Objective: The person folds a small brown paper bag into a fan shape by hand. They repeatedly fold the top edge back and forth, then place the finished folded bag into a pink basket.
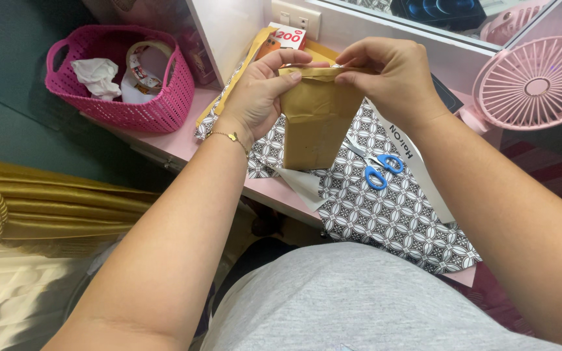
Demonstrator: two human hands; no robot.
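Showing two hands and one brown paper package, held upright above the desk. Left hand pinching the folded top edge between thumb and fingers; right hand closed on the same fold from the other side. Below the hands: one patterned black-and-white sheet, with one pair of blue-handled scissors just beside the package, under the right wrist. Beyond the left hand: one pink basket holding crumpled tissue and a tape roll. Beyond the right hand: one pink fan. Package: plain kraft brown, creased, flattened, top folded over, lower end partly hiding the sheet.
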